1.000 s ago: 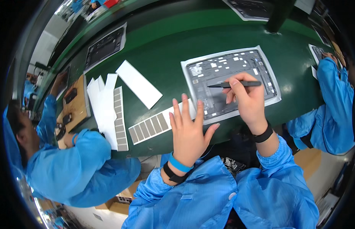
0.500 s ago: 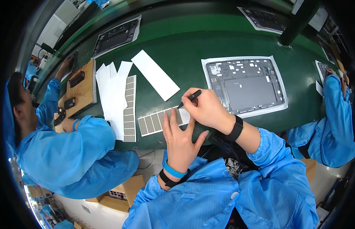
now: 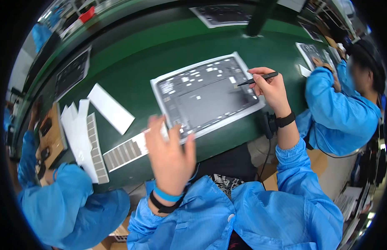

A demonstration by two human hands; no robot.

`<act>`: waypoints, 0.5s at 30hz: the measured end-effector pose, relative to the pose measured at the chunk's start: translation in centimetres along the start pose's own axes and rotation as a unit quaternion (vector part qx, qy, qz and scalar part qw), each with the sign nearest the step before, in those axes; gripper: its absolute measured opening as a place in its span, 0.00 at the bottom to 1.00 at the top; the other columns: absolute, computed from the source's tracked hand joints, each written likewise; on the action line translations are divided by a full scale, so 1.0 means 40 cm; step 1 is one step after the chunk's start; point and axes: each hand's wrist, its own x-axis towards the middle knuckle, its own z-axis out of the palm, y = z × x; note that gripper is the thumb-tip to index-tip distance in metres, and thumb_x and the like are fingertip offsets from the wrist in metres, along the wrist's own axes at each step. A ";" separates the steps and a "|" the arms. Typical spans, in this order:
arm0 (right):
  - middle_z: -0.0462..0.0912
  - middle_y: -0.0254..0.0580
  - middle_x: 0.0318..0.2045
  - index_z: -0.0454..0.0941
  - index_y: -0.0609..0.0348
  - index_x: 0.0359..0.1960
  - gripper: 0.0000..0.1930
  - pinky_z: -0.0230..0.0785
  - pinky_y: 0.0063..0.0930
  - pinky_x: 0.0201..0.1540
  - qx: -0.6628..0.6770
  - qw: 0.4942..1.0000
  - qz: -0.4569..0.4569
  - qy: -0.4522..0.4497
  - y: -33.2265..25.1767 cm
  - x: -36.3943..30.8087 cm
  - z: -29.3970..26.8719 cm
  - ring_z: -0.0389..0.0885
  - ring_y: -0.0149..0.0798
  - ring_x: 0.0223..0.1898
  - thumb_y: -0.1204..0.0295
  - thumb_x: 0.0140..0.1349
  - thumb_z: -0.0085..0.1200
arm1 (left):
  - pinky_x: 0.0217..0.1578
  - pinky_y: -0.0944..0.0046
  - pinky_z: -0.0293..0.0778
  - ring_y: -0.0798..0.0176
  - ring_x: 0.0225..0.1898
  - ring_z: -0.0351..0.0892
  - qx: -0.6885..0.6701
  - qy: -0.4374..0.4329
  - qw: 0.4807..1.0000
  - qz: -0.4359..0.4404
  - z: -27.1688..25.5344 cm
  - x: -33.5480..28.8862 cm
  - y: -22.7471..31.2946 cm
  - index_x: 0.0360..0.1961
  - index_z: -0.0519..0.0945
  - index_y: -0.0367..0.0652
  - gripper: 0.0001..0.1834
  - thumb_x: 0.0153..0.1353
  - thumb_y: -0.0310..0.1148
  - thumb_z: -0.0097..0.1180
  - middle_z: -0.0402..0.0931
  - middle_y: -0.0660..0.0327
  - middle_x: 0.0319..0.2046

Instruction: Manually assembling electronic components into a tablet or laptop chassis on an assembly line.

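Two hands at work — left hand (image 3: 170,156) spread flat, fingers apart, over a sticker strip (image 3: 129,150) at the table edge; right hand (image 3: 271,88) pinched on black tweezers (image 3: 258,78) at the grey laptop panel (image 3: 206,95), several white patches placed, bare areas remaining.

A long green worktable (image 3: 168,54) curves across the room, with brown cardboard boxes (image 3: 114,235) underneath.

Left hand (image 3: 170,156) blurred, fingers hardly told apart. Near corner of grey panel (image 3: 208,93) hidden beneath it. Tip of black tool (image 3: 258,78) too small to tell.
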 end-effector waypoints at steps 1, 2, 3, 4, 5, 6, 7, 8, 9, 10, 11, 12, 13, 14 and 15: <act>0.80 0.36 0.22 0.81 0.71 0.46 0.12 0.70 0.18 0.25 -0.030 1.000 -0.005 -0.004 0.006 0.001 -0.045 0.77 0.24 0.21 0.74 0.67 0.54 | 0.66 0.35 0.57 0.35 0.66 0.63 -0.035 -0.050 0.998 0.019 0.042 0.027 0.050 0.46 0.78 0.37 0.15 0.61 0.33 0.62 0.68 0.42 0.60; 0.80 0.35 0.21 0.81 0.70 0.45 0.11 0.70 0.18 0.25 -0.060 0.998 -0.012 -0.010 0.012 0.001 -0.080 0.77 0.24 0.21 0.74 0.67 0.54 | 0.66 0.38 0.59 0.35 0.66 0.64 -0.067 -0.099 0.992 0.039 0.087 0.051 0.104 0.47 0.77 0.36 0.17 0.61 0.33 0.62 0.68 0.42 0.59; 0.80 0.34 0.22 0.81 0.69 0.43 0.10 0.69 0.18 0.25 -0.044 0.999 -0.023 -0.011 0.016 0.003 -0.096 0.76 0.24 0.21 0.75 0.67 0.55 | 0.66 0.41 0.60 0.35 0.66 0.64 -0.077 -0.127 0.987 0.057 0.136 0.069 0.146 0.50 0.76 0.34 0.20 0.61 0.34 0.62 0.67 0.40 0.60; 0.80 0.34 0.22 0.81 0.69 0.43 0.10 0.69 0.18 0.25 -0.046 0.999 -0.025 -0.003 0.024 -0.002 -0.110 0.76 0.24 0.21 0.75 0.67 0.55 | 0.66 0.43 0.62 0.35 0.66 0.64 -0.090 -0.157 0.980 0.078 0.195 0.078 0.179 0.53 0.75 0.32 0.23 0.61 0.35 0.62 0.66 0.39 0.62; 0.80 0.34 0.22 0.81 0.69 0.43 0.10 0.67 0.17 0.24 -0.051 0.999 -0.014 -0.014 0.027 0.000 -0.112 0.76 0.23 0.21 0.74 0.67 0.55 | 0.66 0.43 0.62 0.35 0.66 0.64 -0.090 -0.153 0.980 0.085 0.240 0.084 0.204 0.53 0.75 0.32 0.23 0.61 0.35 0.62 0.66 0.39 0.62; 0.80 0.33 0.21 0.81 0.70 0.43 0.10 0.66 0.16 0.22 -0.055 0.998 -0.003 -0.026 0.031 0.004 -0.112 0.76 0.22 0.20 0.73 0.67 0.55 | 0.66 0.45 0.62 0.35 0.66 0.63 -0.077 -0.144 0.981 0.101 0.282 0.089 0.223 0.57 0.73 0.30 0.26 0.61 0.35 0.62 0.65 0.38 0.63; 0.80 0.34 0.22 0.81 0.69 0.42 0.10 0.66 0.16 0.22 -0.069 0.997 0.013 -0.042 0.040 0.005 -0.119 0.76 0.22 0.20 0.73 0.67 0.56 | 0.66 0.46 0.63 0.35 0.67 0.63 -0.067 -0.137 0.981 0.116 0.311 0.095 0.240 0.60 0.71 0.29 0.30 0.61 0.36 0.62 0.63 0.37 0.64; 0.80 0.34 0.23 0.81 0.69 0.42 0.09 0.66 0.16 0.22 -0.062 0.997 0.011 -0.051 0.052 0.005 -0.123 0.77 0.22 0.20 0.73 0.66 0.56 | 0.66 0.46 0.63 0.35 0.67 0.63 -0.067 -0.136 0.981 0.122 0.330 0.100 0.247 0.60 0.71 0.29 0.30 0.61 0.36 0.62 0.63 0.37 0.64; 0.81 0.34 0.24 0.81 0.69 0.41 0.09 0.66 0.16 0.22 -0.057 0.997 0.013 -0.058 0.053 0.008 -0.126 0.77 0.22 0.21 0.74 0.66 0.56 | 0.66 0.47 0.64 0.35 0.67 0.63 -0.058 -0.148 0.981 0.108 0.344 0.104 0.252 0.62 0.70 0.29 0.32 0.61 0.37 0.63 0.63 0.37 0.65; 0.81 0.34 0.25 0.81 0.69 0.41 0.09 0.66 0.16 0.22 -0.052 0.996 0.019 -0.065 0.053 0.004 -0.130 0.78 0.22 0.22 0.74 0.66 0.55 | 0.66 0.48 0.65 0.36 0.68 0.63 -0.050 -0.164 0.981 0.093 0.352 0.104 0.257 0.64 0.68 0.29 0.35 0.60 0.37 0.63 0.62 0.37 0.66; 0.81 0.34 0.26 0.81 0.69 0.41 0.08 0.66 0.15 0.23 -0.065 0.994 0.032 -0.079 0.052 0.004 -0.139 0.79 0.23 0.23 0.75 0.66 0.55 | 0.66 0.48 0.65 0.36 0.68 0.63 -0.050 -0.166 0.980 0.096 0.357 0.106 0.258 0.64 0.68 0.29 0.35 0.60 0.37 0.63 0.62 0.37 0.66; 0.81 0.34 0.26 0.81 0.69 0.41 0.08 0.66 0.15 0.23 -0.063 0.994 0.034 -0.077 0.051 0.009 -0.144 0.79 0.23 0.23 0.75 0.66 0.55 | 0.64 0.49 0.66 0.37 0.67 0.63 -0.043 -0.163 0.981 0.100 0.358 0.109 0.257 0.64 0.68 0.29 0.35 0.60 0.38 0.63 0.63 0.38 0.66; 0.81 0.34 0.26 0.81 0.69 0.41 0.08 0.67 0.15 0.24 -0.084 0.993 0.014 -0.083 0.051 0.016 -0.147 0.80 0.23 0.24 0.75 0.65 0.55 | 0.63 0.50 0.68 0.37 0.67 0.64 -0.036 -0.161 0.981 0.104 0.358 0.111 0.257 0.64 0.68 0.29 0.35 0.60 0.38 0.64 0.63 0.38 0.66; 0.81 0.34 0.27 0.81 0.69 0.41 0.08 0.67 0.14 0.24 -0.104 0.990 -0.006 -0.091 0.050 0.022 -0.147 0.81 0.23 0.25 0.75 0.65 0.55 | 0.63 0.50 0.68 0.37 0.67 0.64 -0.035 -0.165 0.980 0.105 0.358 0.110 0.256 0.64 0.68 0.29 0.35 0.60 0.38 0.64 0.63 0.38 0.66; 0.81 0.34 0.28 0.81 0.69 0.40 0.08 0.69 0.15 0.26 -0.094 0.991 0.003 -0.096 0.048 0.022 -0.145 0.82 0.24 0.27 0.75 0.65 0.55 | 0.63 0.50 0.69 0.38 0.67 0.65 -0.025 -0.164 0.980 0.107 0.358 0.108 0.255 0.64 0.68 0.29 0.35 0.60 0.39 0.64 0.64 0.38 0.65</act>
